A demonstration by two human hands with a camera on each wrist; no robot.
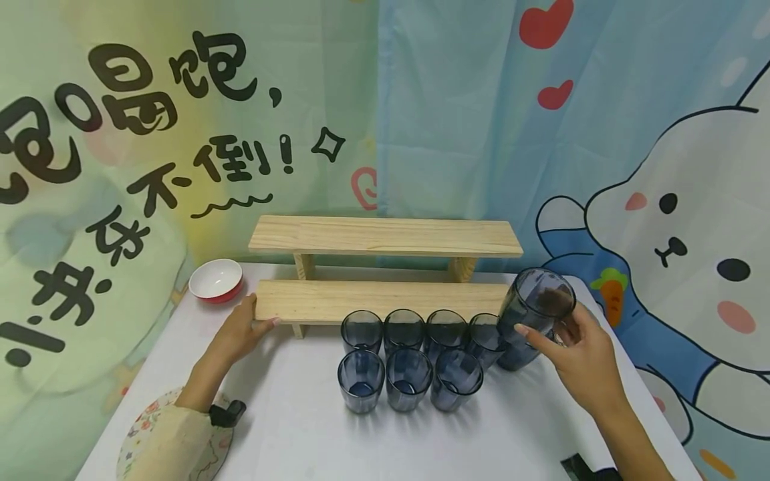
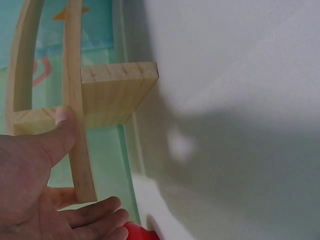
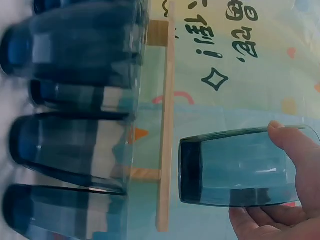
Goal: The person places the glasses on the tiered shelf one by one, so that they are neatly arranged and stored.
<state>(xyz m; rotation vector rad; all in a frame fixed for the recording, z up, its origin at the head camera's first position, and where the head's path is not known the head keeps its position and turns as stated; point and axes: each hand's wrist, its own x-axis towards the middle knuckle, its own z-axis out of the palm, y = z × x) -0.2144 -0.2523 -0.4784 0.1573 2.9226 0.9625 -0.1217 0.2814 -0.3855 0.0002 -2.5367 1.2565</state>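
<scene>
My right hand [image 1: 585, 361] grips a blue-grey tinted drinking glass [image 1: 529, 307], raised and tilted, near the right end of the wooden two-tier shelf [image 1: 385, 297]. In the right wrist view, this held glass [image 3: 240, 167] has its base beside the lower board, with the thumb on one side and fingers on the other. My left hand [image 1: 236, 334] pinches the left end of the lower board [image 2: 80, 150], thumb on one face and a finger against the other. Several matching glasses [image 1: 404, 381] stand upright in two rows in front of the shelf, rims up.
A small bowl [image 1: 215, 279], white inside and red outside, sits left of the shelf. A floral round plate or mat [image 1: 207, 454] lies under the left forearm. The white-covered table [image 1: 301, 401] meets a printed curtain [image 1: 445, 107] behind the shelf.
</scene>
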